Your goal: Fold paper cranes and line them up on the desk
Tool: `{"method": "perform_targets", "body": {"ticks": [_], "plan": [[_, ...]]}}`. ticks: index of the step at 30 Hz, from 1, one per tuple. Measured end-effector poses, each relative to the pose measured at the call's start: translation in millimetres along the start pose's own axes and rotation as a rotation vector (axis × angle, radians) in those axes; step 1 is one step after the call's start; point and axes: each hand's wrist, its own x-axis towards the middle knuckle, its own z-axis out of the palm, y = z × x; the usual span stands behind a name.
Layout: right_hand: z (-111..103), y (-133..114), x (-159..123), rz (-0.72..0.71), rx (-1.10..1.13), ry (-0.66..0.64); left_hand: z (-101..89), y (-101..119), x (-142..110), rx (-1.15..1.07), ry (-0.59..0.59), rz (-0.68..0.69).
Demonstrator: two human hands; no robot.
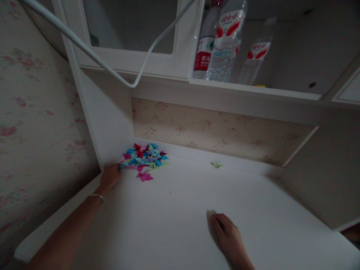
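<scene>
My left hand (110, 177), with a bangle (97, 196) on its wrist, reaches to the left end of a pile of small folded paper pieces (146, 155). Its fingers are closed on a bluish folded paper piece (123, 165) at the pile's edge; the fingertips are partly hidden. The pile is pink, red, blue, teal and pale green. A magenta folded paper (145, 176) lies in front of it. Curled in a loose fist, my right hand (227, 235) rests on the white desktop (174, 221), and nothing shows in it. Farther back lies a single green folded paper (216, 165).
Overhead, a white cabinet holds several plastic bottles (225, 41) on its open shelf (281, 93). A bent white tube (84, 43) crosses the upper left in front of the cabinet door. Side panels (107, 116) bound the desk, and flowered wallpaper (33, 131) covers the left wall.
</scene>
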Motion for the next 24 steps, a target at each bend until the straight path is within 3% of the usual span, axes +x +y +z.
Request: {"method": "perform_targets", "body": {"ticks": [5,9,12,15,18,24], "plan": [[2.9,-10.0,5.2,0.074,0.164,-0.080,-5.9,39.2,-29.6,-0.157,-0.107,0.049],[18.7,-56.8,10.1,0.053,0.538,-0.180,-11.3,99.1,-86.2,-0.317,-0.240,0.154],[34.1,-92.7,12.7,0.063,0.794,-0.254,-12.9,148.2,-132.6,-0.657,-0.354,0.214],[45.8,-104.5,14.4,0.146,1.023,-0.217,-5.8,182.7,-166.7,-0.804,-0.468,0.281],[51.6,-95.4,13.4,0.233,1.120,-0.166,9.1,196.6,-185.1,-0.829,-0.496,0.292],[55.3,-83.5,11.6,0.233,1.062,-0.139,33.8,193.9,-195.7,-0.848,-0.477,0.301]]}}
